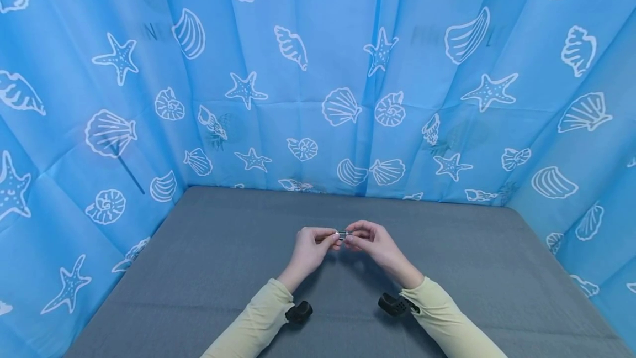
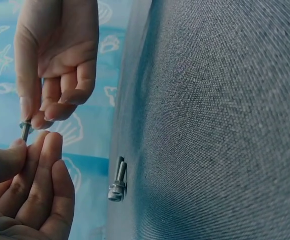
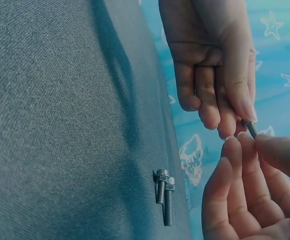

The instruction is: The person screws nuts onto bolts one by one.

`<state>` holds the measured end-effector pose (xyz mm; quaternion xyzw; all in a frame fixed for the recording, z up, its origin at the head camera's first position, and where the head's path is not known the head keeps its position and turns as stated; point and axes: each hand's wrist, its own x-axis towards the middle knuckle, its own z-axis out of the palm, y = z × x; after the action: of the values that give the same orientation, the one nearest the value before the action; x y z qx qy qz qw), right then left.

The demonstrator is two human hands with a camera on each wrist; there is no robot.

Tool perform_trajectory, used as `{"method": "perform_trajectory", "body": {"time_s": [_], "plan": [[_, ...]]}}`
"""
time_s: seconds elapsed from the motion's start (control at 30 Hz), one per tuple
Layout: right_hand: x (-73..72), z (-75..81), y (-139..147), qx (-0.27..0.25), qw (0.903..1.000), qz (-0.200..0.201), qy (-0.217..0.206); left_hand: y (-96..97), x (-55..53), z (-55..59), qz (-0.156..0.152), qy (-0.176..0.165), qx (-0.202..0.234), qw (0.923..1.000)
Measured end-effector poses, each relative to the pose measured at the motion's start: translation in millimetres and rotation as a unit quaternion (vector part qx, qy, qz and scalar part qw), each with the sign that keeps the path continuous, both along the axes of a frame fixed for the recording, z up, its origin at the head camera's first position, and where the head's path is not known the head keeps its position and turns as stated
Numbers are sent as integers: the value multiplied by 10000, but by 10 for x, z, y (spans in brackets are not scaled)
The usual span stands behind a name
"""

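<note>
A small metal bolt (image 1: 342,234) is held level between both hands above the grey table. My left hand (image 1: 310,250) pinches one end of it between thumb and fingertips. The thumb and fingertips of my right hand (image 1: 376,245) pinch the other end. In the left wrist view, a nut or washer (image 2: 26,126) shows on the bolt beside the right fingertips; which of the two cannot be told. Two more bolts with nuts (image 2: 118,182) lie side by side on the table, and the right wrist view also has this bolt pair (image 3: 167,202). They are not visible in the head view.
A grey cloth covers the table (image 1: 238,258). Blue curtains (image 1: 308,93) printed with white shells and starfish hang behind it and along both sides. Black wrist devices (image 1: 299,312) sit by the light yellow sleeves (image 1: 258,316).
</note>
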<state>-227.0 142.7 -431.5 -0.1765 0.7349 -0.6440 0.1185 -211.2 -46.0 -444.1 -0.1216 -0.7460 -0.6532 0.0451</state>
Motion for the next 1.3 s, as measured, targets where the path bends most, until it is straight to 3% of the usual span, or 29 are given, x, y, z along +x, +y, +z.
{"method": "perform_trajectory", "body": {"time_s": [0.17, 0.27, 0.5, 0.73, 1.0, 1.3], "plan": [[-5, 2, -15, 306, 9992, 2, -268, -3, -5, -20, 20, 13, 5, 10000], [-9, -2, -18, 214, 9989, -10, -420, -3, 0, -17, 28, -3, -9, 10000], [3, 29, -9, 152, 9998, 83, -131, -14, 11, -16, -33, -60, -5, 10000], [8, 43, -12, 323, 9979, 146, -540, -10, 11, -21, 2, -13, -84, 10000], [22, 39, 4, 106, 9997, 152, -147, -14, 5, -39, 28, -87, -23, 10000], [6, 10, 0, 106, 9991, 78, -409, -9, 8, -60, 46, 7, -129, 9999]]}}
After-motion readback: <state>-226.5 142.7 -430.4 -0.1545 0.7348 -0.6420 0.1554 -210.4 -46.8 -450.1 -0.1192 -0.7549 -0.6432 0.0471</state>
